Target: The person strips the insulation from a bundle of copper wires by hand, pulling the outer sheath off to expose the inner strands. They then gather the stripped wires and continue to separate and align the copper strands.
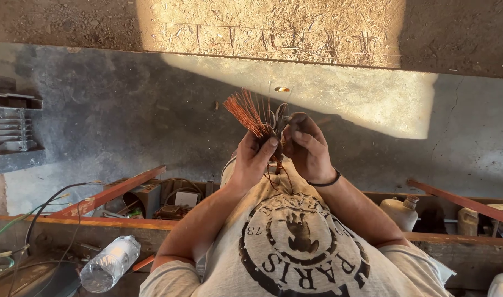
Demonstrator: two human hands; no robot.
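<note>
grey concrete floor, half sunlit, with both hands raised over it working a bundle of copper wire.

the left hand [255,159] is clenched around the lower part of the copper wire bundle [246,113], whose loose strands fan up and to the left; the right hand [306,146], with a dark band at the wrist, pinches the strands just beside it, fingers touching the bundle. a clear plastic bottle [109,264] lies on the cluttered desk [125,224] below, near tangled cables [37,220].

plastic bottle [109,263] lower left | cream jug [400,212] right | metal finned block [12,129] far left
</note>
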